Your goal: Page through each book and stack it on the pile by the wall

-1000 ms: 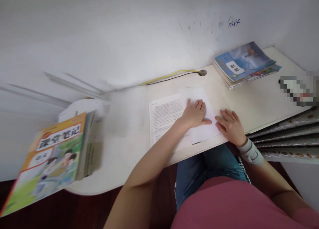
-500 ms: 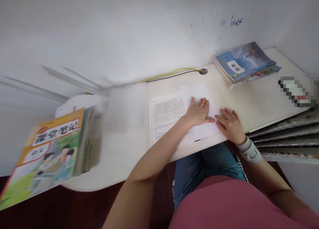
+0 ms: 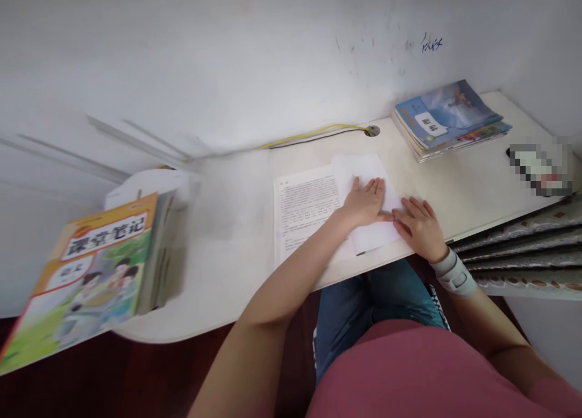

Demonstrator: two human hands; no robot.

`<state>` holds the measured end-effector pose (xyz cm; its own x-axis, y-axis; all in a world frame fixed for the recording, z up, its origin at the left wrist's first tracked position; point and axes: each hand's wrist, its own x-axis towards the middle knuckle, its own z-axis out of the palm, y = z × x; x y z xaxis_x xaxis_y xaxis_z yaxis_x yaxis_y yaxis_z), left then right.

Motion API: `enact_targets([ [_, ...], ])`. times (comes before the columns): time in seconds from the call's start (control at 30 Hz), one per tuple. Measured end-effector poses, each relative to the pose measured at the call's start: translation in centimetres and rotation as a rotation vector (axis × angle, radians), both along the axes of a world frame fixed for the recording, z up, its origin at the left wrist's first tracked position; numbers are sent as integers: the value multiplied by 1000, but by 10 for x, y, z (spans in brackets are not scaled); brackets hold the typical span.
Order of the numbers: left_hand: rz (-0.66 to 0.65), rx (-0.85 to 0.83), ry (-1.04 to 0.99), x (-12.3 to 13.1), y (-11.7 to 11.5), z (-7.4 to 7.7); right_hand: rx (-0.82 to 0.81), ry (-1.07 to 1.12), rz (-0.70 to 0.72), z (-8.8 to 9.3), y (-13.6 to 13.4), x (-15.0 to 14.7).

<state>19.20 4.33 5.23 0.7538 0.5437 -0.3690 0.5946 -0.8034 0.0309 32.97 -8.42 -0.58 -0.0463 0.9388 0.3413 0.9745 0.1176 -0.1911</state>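
My left hand (image 3: pixel 365 202) lies flat on a blank white sheet of paper (image 3: pixel 359 165), fingers together and thumb stretched toward my right hand. Under and beside the sheet is a printed page (image 3: pixel 305 207) with dense lines of text, partly covered by my left forearm. My right hand (image 3: pixel 422 229), with a grey band (image 3: pixel 454 274) around the wrist, rests at the sheet's right edge. Its fingers are spread, and its thumb side is close to my left thumb; whether they touch I cannot tell.
The white desk (image 3: pixel 218 254) runs along the wall. A stack of books (image 3: pixel 450 112) lies at the back right, near a blurred-out object (image 3: pixel 539 168). At the left stands another book stack (image 3: pixel 104 272). A yellow cable (image 3: pixel 313 131) leads to a desk hole. Grey patterned fabric (image 3: pixel 522 248) hangs at right.
My left hand has slid slightly right across the sheet, its thumb now closer to my right hand. The right hand stays nearly in place. The view has shifted slightly.
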Motion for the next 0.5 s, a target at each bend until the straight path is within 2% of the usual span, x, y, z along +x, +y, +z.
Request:
enact_targets([
  [0.1, 0, 42, -27, -6, -5, 3, 1, 15, 6, -2, 0, 2],
  [0.23, 79, 109, -8, -18, -14, 5, -22, 60, 32, -6, 3, 19],
  [0.37, 47, 43, 26, -21, -16, -2, -76, 13, 42, -5, 11, 42],
  [0.5, 46, 34, -12, -18, -15, -9, -102, -35, 41, -5, 16, 50],
])
